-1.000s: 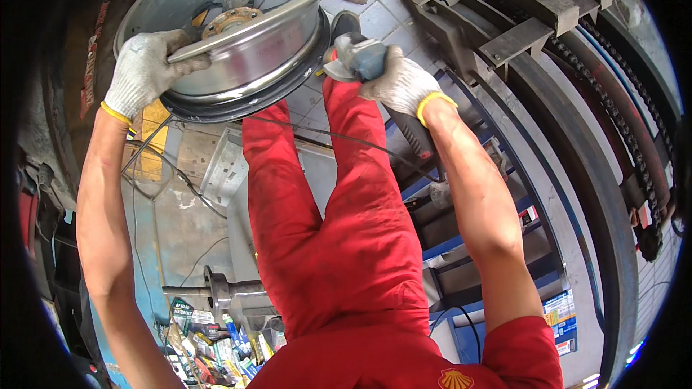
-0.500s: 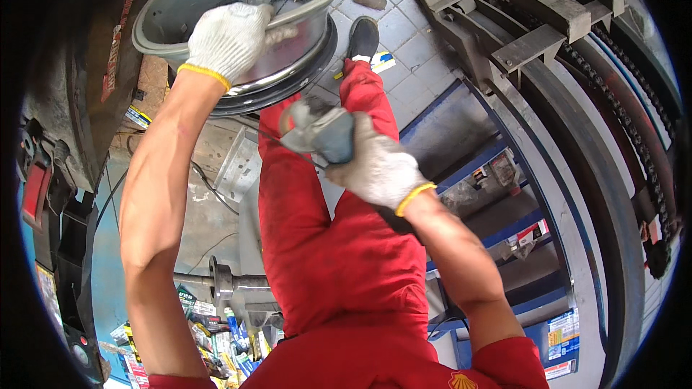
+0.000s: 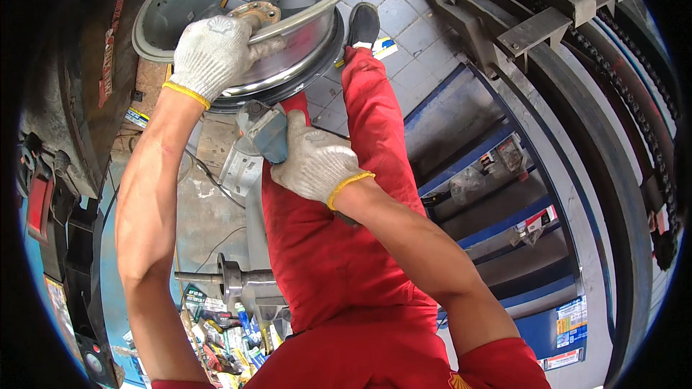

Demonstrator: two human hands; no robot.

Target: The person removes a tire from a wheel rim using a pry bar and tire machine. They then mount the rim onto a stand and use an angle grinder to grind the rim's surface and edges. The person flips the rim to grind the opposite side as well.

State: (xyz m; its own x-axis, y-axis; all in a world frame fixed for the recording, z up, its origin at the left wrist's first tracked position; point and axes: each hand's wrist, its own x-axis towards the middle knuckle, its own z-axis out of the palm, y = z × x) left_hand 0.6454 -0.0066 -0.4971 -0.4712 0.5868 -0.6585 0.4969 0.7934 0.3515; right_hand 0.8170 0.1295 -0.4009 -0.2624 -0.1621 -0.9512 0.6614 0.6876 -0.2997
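Wearing a white knit glove with a yellow cuff, my left hand (image 3: 209, 57) is closed over the near edge of a grey metal wheel rim (image 3: 162, 11). Its thumb lies along the outside of the rim wall. Just beyond my fingers shows a rusty round flange with bolt holes (image 3: 261, 11); whether they touch it I cannot tell. Below the rim, my gloved right hand (image 3: 317, 162) is wrapped round an angle grinder (image 3: 270, 137) with a blue-grey body. The grinder's head points up and left, close to the rim's dark lower edge; its disc is only partly visible.
Dark metal beams with a chain (image 3: 613, 94) curve along the right. A blue-edged shelf rack (image 3: 497, 202) stands beside my leg. At lower left are a flanged shaft (image 3: 231, 281) and a pile of small packages (image 3: 231, 338). A cable (image 3: 213, 180) crosses the floor.
My right hand has swung the grinder left and slightly up, closer to the rim. My left hand has shifted a little left and down, and the rusty flange has come into sight.
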